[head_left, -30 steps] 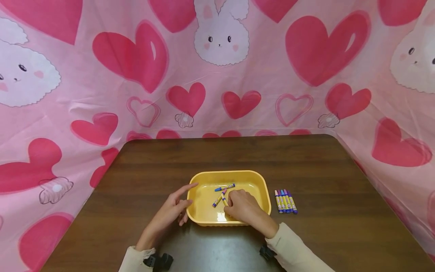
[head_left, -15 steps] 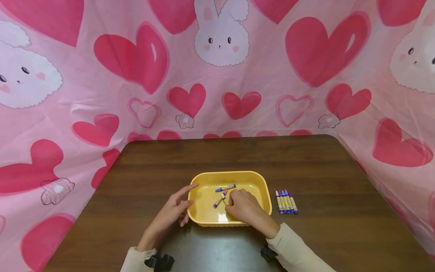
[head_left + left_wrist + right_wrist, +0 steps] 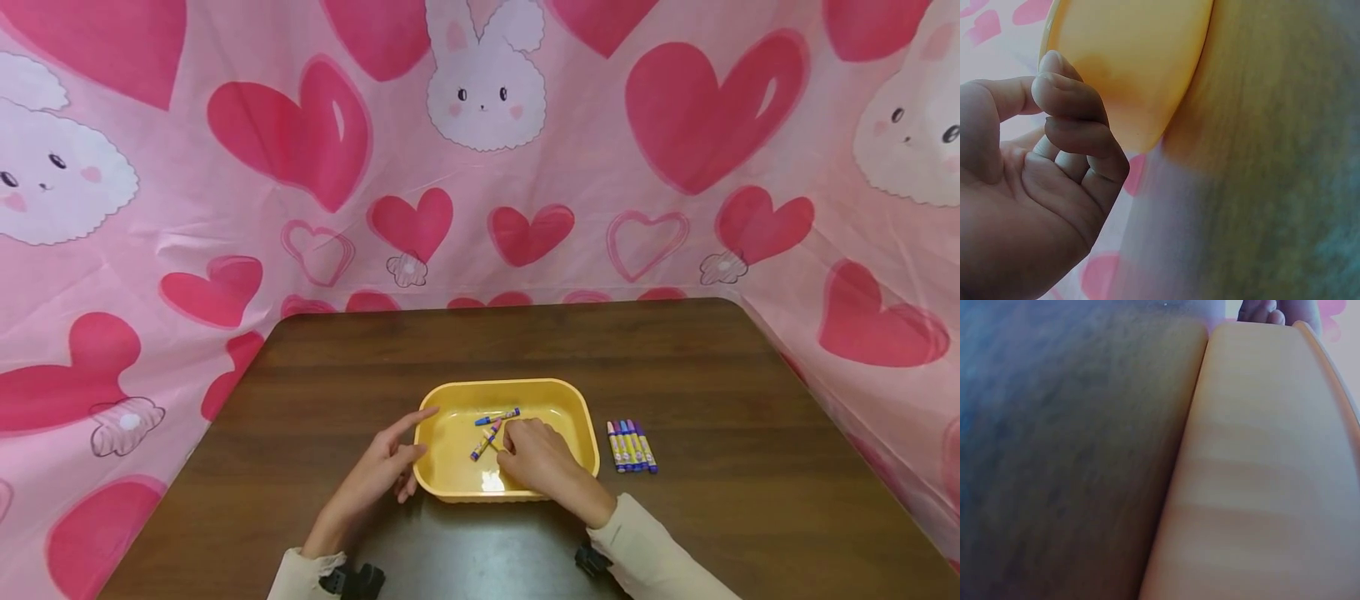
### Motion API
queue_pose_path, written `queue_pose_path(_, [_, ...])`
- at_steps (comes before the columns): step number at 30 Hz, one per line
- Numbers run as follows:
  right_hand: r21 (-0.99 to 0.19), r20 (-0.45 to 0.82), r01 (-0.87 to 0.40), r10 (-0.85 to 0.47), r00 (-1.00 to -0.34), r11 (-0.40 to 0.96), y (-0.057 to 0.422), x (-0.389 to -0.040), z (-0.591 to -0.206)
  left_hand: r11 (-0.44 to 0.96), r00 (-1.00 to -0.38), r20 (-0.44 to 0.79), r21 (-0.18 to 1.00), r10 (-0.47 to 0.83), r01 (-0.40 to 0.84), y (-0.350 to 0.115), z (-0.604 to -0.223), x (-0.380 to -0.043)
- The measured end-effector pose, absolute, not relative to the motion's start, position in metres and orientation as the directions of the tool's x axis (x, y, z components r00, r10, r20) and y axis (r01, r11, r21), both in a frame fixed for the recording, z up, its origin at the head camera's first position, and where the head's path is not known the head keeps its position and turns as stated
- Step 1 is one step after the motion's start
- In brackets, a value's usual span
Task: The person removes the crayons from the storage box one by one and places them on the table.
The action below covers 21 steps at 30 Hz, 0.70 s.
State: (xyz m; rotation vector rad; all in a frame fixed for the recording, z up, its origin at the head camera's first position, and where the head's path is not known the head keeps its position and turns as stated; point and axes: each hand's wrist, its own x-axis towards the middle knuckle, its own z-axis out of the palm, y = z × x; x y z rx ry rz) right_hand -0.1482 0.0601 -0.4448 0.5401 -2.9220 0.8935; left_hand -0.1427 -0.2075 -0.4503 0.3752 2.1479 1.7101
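Note:
A yellow plastic tray (image 3: pixel 442 483) stands on the table. In it lie a blue-ended crayon (image 3: pixel 497 417) and a pink-ended crayon (image 3: pixel 481 447), both with yellow barrels. My right hand (image 3: pixel 540 454) reaches into the tray, fingers bent down, and pinches a yellow crayon (image 3: pixel 492 447) whose other end sits beside the pink-ended one. The back of the hand hides its fingertips. My left hand (image 3: pixel 378 467) is at the tray's left rim, index finger and thumb resting on it. The left wrist view shows that hand's other fingers (image 3: pixel 1094 147) loosely bent outside the wall.
Several yellow-barrelled crayons (image 3: pixel 632 446) lie side by side in a row on the table (image 3: pixel 697 375), right of the tray. A pink cloth (image 3: pixel 465 175) printed with hearts and rabbits hangs behind the table's far edge.
The yellow crayon at my right hand has turned a little, its far end shifting left toward the pink-ended one. Both hands have stayed almost in place.

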Motion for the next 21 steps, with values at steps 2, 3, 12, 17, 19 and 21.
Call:
queue_pose_path(2, [-0.54, 0.133, -0.337, -0.317, -0.939, 0.771, 0.06, -0.148, -0.444, 0.228, -0.899, -0.122, 0.973, 0.421, -0.026, -0.208, -0.45, -0.142])
queue_pose_path(3, [-0.541, 0.132, -0.335, -0.316, -0.94, 0.771, 0.06, -0.148, -0.444, 0.228, -0.899, -0.123, 0.973, 0.421, -0.026, -0.208, -0.45, -0.142])
queue_pose_path(12, [-0.446, 0.274, -0.352, -0.249, -0.929, 0.823, 0.063, -0.144, -0.437, 0.213, -0.89, -0.085, 0.977, 0.449, 0.014, -0.202, -0.454, -0.146])
queue_pose_path(17, [-0.447, 0.342, -0.358, -0.214, -0.915, 0.82, 0.065, -0.136, -0.428, 0.206, -0.889, -0.088, 0.978, 0.449, 0.008, -0.203, -0.455, -0.146])
queue_pose_path(19, [-0.454, 0.366, -0.368, -0.207, -0.907, 0.812, 0.067, -0.132, -0.424, 0.21, -0.892, -0.091, 0.978, 0.442, 0.004, -0.204, -0.454, -0.145])
queue_pose_path(21, [-0.463, 0.386, -0.377, -0.201, -0.901, 0.803, 0.07, -0.129, -0.42, 0.208, -0.894, -0.091, 0.978, 0.438, 0.003, -0.205, -0.453, -0.144])
